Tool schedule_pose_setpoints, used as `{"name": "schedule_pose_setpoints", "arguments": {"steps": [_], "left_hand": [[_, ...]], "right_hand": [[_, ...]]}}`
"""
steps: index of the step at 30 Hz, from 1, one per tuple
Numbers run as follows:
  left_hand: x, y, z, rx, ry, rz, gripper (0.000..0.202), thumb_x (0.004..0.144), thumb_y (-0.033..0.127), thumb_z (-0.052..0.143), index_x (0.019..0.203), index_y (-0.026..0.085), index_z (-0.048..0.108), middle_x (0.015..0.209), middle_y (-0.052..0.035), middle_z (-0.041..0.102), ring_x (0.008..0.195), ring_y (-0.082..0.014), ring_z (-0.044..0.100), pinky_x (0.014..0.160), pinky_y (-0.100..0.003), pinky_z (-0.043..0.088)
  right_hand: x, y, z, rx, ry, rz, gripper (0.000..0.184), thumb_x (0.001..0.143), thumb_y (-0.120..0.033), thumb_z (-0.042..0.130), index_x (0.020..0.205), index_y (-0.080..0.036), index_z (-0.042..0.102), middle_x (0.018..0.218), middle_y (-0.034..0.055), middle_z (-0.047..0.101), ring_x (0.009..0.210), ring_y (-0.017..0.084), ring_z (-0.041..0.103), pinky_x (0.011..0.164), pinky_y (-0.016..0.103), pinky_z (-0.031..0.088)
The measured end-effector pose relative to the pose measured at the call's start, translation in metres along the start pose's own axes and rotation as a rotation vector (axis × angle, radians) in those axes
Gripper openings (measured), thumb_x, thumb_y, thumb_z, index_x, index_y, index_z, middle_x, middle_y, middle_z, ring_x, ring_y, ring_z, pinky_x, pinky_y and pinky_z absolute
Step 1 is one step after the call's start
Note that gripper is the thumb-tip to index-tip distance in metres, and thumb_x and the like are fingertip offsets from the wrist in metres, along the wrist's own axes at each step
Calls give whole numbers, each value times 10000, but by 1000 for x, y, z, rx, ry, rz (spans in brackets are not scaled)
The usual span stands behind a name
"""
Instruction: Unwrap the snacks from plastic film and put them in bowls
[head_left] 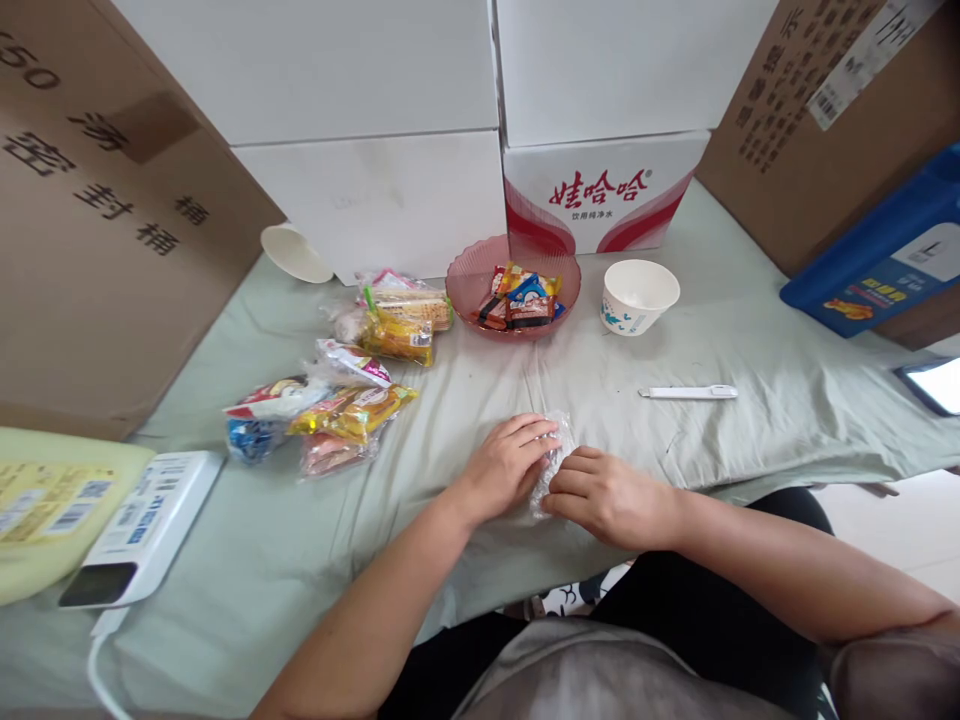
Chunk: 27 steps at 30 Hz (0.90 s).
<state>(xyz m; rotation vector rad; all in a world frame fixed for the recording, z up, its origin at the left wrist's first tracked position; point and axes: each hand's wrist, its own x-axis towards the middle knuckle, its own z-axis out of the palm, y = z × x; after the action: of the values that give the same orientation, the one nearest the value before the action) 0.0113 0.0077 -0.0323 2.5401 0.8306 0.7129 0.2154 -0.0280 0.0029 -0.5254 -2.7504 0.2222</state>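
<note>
A small clear bundle of bubble wrap [559,430] lies at the front of the cloth-covered table, between my hands. My left hand [510,465] grips its left side with the fingers curled over the top. From the right, my right hand [607,495] pinches the lower part with bent fingers. Whether anything is wrapped inside is hidden. Beyond my hands stands a pink glass bowl [459,290] holding several small wrapped snacks [529,308]. A white paper cup [637,300] with a blue-green print is upright to its right. A white utility knife [690,393] rests on the cloth nearer to me.
Packaged snacks [352,405] are heaped at the left, with a tipped paper cup [296,255] behind. White cartons [375,200] wall off the back. Large brown boxes [97,230] flank the table. A white power bank [150,525] with a cable and a blue jug [885,260] stand at the sides.
</note>
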Motion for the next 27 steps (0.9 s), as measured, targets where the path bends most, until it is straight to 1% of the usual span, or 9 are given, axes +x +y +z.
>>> {"name": "schedule_pose_setpoints", "arguments": {"steps": [3,7,11,14,16,20,23,25,27], "left_hand": [[-2,-1,1,-107,30,43,452,928,153,479,1375,207,440,1340,-107,579,1264,-219,527,1060,-437,475],[-5,-3,4,-152,92,-8,733,856,10,410,1511,231,167,1491,-146,389,1394,-234,386,1110,-469,428],[-4,-3,6,-112,91,-24,811,822,-24,405,1525,247,102,1525,-146,320,1430,-254,319,1140,-498,384],[-3,-1,6,-96,99,-30,777,819,-23,406,1510,225,151,1511,-156,329,1416,-259,335,1124,-488,405],[-3,0,5,-74,137,-42,717,811,-30,389,1474,198,238,1477,-161,365,1391,-255,367,1099,-474,432],[-2,4,3,41,224,-93,387,853,24,415,1178,181,555,1220,-114,561,1171,-231,526,991,-427,500],[0,6,4,179,173,-150,162,876,159,548,1014,174,631,1050,-90,634,1053,-257,536,933,-449,504],[2,8,4,240,133,-214,170,845,219,628,1007,169,641,1050,-91,647,1047,-275,527,925,-467,496],[3,9,4,258,117,-253,213,824,237,660,1026,173,644,1079,-92,644,1060,-278,523,928,-466,489]], "right_hand": [[1,12,-8,85,49,27,257,990,-154,388,1042,-158,639,857,50,660,756,146,579,701,277,422],[3,32,0,55,169,312,262,1014,-259,392,1097,-181,628,889,51,670,718,121,612,624,241,408],[8,48,18,-86,155,545,327,1014,-356,393,981,-161,653,831,55,653,630,122,578,562,254,335],[12,53,27,-147,84,631,337,999,-385,425,918,-155,658,809,54,645,606,123,552,546,265,283],[16,53,29,-170,41,661,333,992,-391,439,914,-157,662,816,54,646,609,124,547,543,269,258],[21,49,29,-191,-14,683,329,995,-378,426,939,-165,670,840,57,647,615,127,540,540,274,237],[21,50,26,-195,-39,695,330,992,-391,427,944,-171,667,859,58,646,627,137,541,543,280,257],[18,55,21,-218,-30,721,301,977,-389,460,950,-171,666,879,68,644,668,159,555,562,286,299],[11,63,15,-262,34,751,230,956,-315,498,938,-160,668,912,95,642,759,199,568,629,304,371]]}}
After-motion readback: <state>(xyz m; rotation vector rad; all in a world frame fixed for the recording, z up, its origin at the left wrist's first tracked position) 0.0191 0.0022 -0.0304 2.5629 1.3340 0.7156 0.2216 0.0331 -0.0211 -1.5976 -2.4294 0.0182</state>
